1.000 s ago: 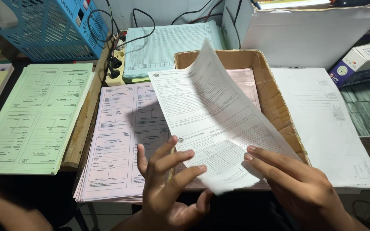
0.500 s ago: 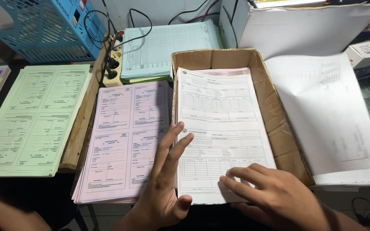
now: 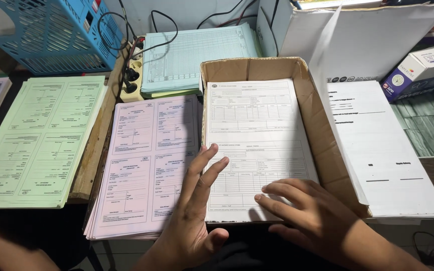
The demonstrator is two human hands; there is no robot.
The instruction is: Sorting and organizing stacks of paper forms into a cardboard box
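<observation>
The white printed form sheet (image 3: 259,145) lay flat on top of the paper stack inside the open brown cardboard box (image 3: 327,145), its near edge at the box's open front. My right hand (image 3: 307,216) rested on its lower right corner, fingers spread and pressing down, gripping nothing. My left hand (image 3: 197,200) stood open along the sheet's left edge, fingers straight and together, touching the paper's side where box and neighbouring stack meet; it held nothing either.

My judgement of the risk: with only flat pressure on it, the top sheet could slide or skew forward over the open front, and a careless push from my left fingers might buckle its edge or nudge the pink pile.

Just left of the box sat one stack of pink forms (image 3: 146,165); further left, one stack of pale green forms (image 3: 41,140). Behind these lay one stack of light blue gridded sheets (image 3: 197,55), a blue plastic basket (image 3: 61,30), and a power strip with black plugs (image 3: 134,75). Right of the box lay one pile of plain white paper (image 3: 392,160), one sheet standing up from it.
</observation>
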